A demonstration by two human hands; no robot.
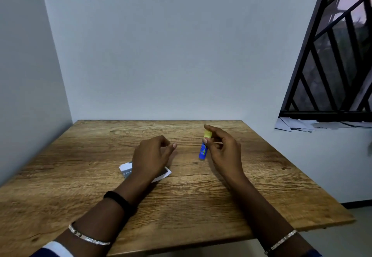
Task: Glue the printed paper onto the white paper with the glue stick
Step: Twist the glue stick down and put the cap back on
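Under the loosely curled, empty left hand (153, 156), a grey printed paper (126, 169) with a white border lay mostly hidden on the brown wooden table (80, 176), while the right hand (223, 152) pinched a blue, yellow-capped glue stick (203, 150) nearly upright, well apart from it.

1. A black band (117, 198) is worn at the wrist of the left hand (153, 156).
2. A silver bangle (88, 238) is worn above it, a second bangle (283, 242) behind the right hand (225, 152).
3. A white-and-navy sleeve (56, 248) (cuff only) is seen on the left arm.
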